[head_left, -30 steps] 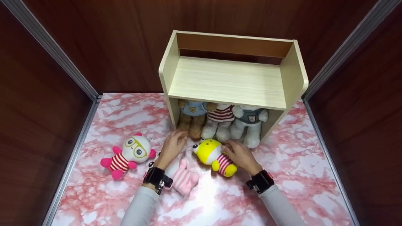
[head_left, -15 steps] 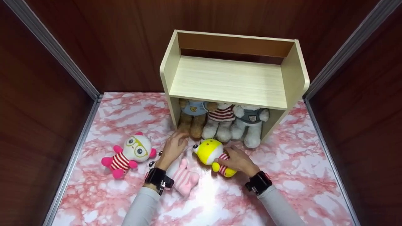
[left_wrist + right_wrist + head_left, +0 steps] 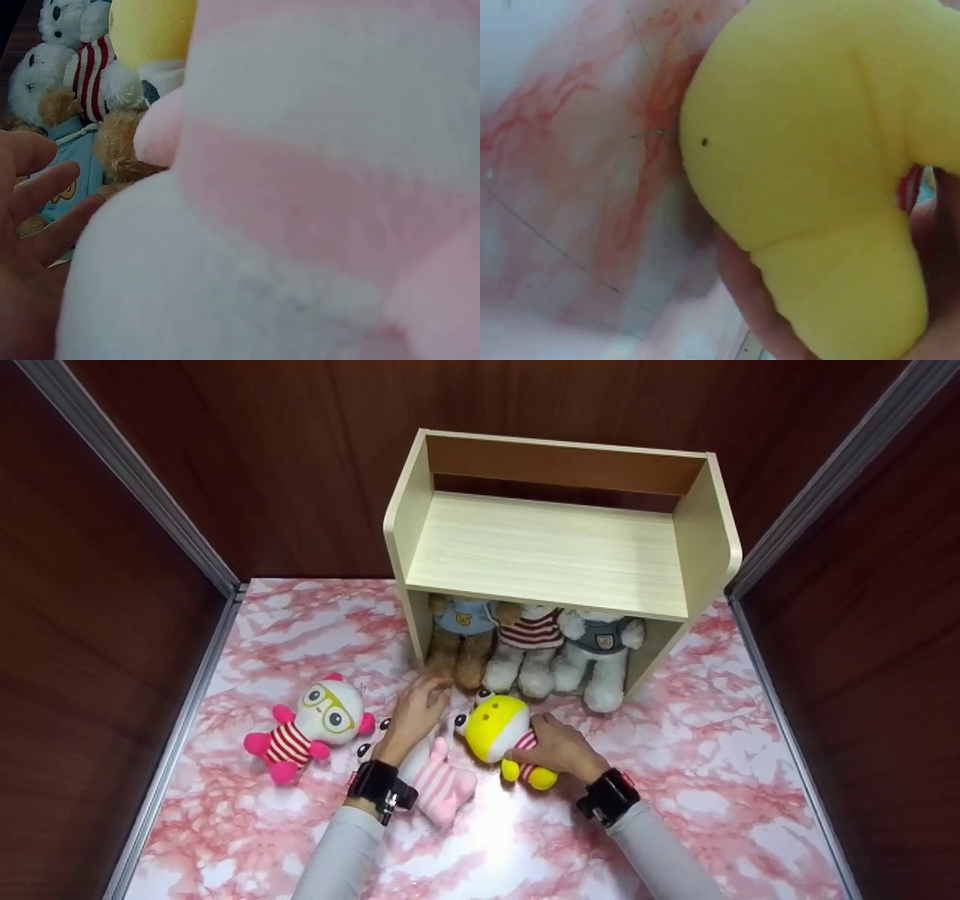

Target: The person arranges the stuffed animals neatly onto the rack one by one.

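Observation:
My right hand [image 3: 561, 746] grips the red-striped body of a yellow plush toy [image 3: 487, 729] with bulging black-and-white eyes, thumb across its front. In the right wrist view the toy's yellow underside and leg [image 3: 802, 135] fill much of the picture, fingers curled behind. My left hand [image 3: 415, 712] holds nothing; its fingers are loosely extended near the foot of a brown teddy bear [image 3: 469, 656]. Under the left wrist lies a pink-and-white striped plush toy [image 3: 442, 787], its head partly hidden by the hand. Close up, this striped plush [image 3: 322, 172] fills the left wrist view.
A pale wooden shelf [image 3: 551, 551] stands at the back. In its lower compartment sit the brown bear, a white bear in a striped sweater [image 3: 531, 631] and a white bear in a grey top [image 3: 604, 641]. A pink-and-white panda plush [image 3: 307, 727] lies left. Dark panels [image 3: 97, 607] enclose the table.
My right hand has slid down from the yellow plush toy's head side and closed around its body. The toy has shifted and tipped slightly left. My left hand stays in place.

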`<state>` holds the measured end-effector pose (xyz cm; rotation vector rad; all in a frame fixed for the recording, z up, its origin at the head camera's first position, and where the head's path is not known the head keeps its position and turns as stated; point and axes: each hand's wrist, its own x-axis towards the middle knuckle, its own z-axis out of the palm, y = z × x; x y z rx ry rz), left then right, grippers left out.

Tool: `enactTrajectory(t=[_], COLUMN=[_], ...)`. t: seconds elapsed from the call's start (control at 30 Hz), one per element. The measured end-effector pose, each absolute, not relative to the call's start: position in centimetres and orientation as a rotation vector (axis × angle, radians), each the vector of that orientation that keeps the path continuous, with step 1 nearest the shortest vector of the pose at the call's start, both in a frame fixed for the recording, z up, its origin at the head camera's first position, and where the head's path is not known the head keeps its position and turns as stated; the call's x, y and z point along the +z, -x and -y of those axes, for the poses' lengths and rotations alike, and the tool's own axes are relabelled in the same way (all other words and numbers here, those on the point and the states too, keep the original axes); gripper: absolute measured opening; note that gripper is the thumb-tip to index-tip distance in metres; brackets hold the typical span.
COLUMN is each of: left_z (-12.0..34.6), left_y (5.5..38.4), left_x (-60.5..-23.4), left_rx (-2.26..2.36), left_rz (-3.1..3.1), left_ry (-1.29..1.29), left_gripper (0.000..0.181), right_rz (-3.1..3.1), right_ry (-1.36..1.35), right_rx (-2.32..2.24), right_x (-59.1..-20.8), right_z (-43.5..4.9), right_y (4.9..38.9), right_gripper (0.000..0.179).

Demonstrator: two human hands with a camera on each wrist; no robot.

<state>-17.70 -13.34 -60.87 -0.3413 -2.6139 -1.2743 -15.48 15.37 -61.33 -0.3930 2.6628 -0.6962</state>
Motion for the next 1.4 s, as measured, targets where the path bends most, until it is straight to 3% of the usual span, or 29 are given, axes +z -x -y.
enactTrajectory(t=[0.27, 0.73, 1.17, 1.4], left_z=[13.2, 12.4, 9.4, 7.8], left_y=[17.7, 17.6, 16.8, 16.3], left_x=[-60.9, -60.1, -57.7, -57.4], left_rx=[-1.283, -1.38, -2.083, -2.467], left_rz=[2.605, 2.567, 2.361, 2.102], left_ry=[0.338, 0.309, 0.248, 0.26], left_gripper=[0.027, 0.031, 0.056, 0.086], right_rz=[-2.656, -2.696, -2.923, -2.954], right_ry=[0.454, 0.554, 0.494, 0.443], right_rx=[-0.854, -1.128, -1.354, -1.516], right_x=[-62.3, -61.3, -59.4, -59.1], right_z=[-15.6, -16.6, -16.0, -15.0], right_y=[15.6, 15.3, 15.6, 15.2], right_gripper=[0.059, 0.062, 0.064, 0.06])
